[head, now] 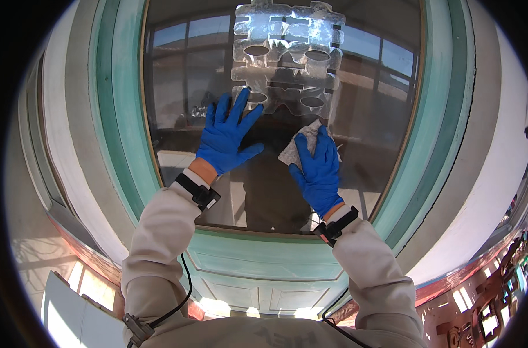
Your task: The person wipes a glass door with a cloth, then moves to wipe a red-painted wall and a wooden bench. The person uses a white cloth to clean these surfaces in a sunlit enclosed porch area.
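In a blue glove, my left hand [230, 135] lies spread against the glass pane [268, 174] of a green-framed door or window, its fingers apart and nothing held. My right hand [318, 163], gloved the same way, presses a grey-white cloth [299, 150] to the glass, right of centre. Above both hands, a transparent plastic sheet with cut-out slots and oval holes [285, 65] shows at the pane; which side of the glass it is on, I cannot tell. My left fingertips reach its lower left edge. Reflections of windows cover parts of the glass.
The green wooden frame [126, 108] surrounds the pane, with a panelled green section [264, 261] below. Pale walls stand on both sides. A light board or panel [79, 313] is at the lower left, brown wooden furniture [486, 313] at the lower right. Black cables hang by both arms.
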The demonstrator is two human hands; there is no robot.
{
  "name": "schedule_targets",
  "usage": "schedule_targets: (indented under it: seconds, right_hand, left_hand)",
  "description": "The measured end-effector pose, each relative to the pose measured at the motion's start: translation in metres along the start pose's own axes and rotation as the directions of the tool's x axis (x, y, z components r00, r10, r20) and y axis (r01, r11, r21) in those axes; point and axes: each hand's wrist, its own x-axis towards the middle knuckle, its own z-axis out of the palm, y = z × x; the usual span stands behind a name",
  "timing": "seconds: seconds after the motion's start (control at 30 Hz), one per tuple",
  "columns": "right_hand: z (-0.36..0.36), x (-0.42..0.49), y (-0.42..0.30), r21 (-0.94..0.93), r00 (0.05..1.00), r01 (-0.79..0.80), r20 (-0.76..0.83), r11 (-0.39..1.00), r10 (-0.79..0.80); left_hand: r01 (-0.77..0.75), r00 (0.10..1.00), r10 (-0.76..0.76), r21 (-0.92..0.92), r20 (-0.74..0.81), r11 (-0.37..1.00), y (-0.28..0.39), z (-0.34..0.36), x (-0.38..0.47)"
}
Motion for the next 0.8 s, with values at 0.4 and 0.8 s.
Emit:
schedule_targets:
  seconds: [0.4,0.8]
  right_hand:
    - [-0.064,0.192,0.088,-0.268,0.918,0.202,-0.283,0.942,-0.277]
    - [-0.067,0.121,0.165,-0.478,0.888,0.068,-0.371,0.876,-0.271]
  left_hand:
    - [0.000,0.994,0.006,0.051,-0.111,0.999,-0.014,0.044,-0.004]
    - [0.009,0.999,-0.007,0.021,-0.054,1.000,-0.005,0.031,-0.002]
